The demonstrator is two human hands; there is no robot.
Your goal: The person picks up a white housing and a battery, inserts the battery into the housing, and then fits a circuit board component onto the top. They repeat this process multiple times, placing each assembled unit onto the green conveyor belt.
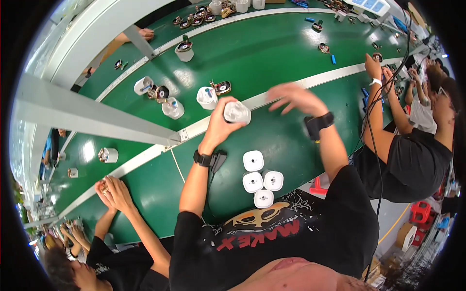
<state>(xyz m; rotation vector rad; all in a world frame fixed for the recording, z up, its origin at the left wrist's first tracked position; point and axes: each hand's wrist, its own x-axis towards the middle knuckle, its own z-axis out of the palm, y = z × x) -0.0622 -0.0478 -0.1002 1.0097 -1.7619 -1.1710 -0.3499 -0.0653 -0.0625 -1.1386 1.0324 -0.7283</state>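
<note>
At the near green bench (301, 150), the left hand (221, 125) grips a white plastic cup (237, 113) over the pale rail (335, 75); the right hand (301, 99), blurred, hangs empty with fingers spread. The step seems to be handling this cup; the next move likely calls for a steady left grip. I can't make out its contents. Four rounded-square white pieces (252, 187) lie nearer; beyond, another white cup (206, 101) holds something blue.

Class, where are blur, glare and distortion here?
Head view: motion smears the right hand, while the left hand on the white cup looks sharper; head view: glare whitens spots on the green table; head view: the far white strip bows.
</note>
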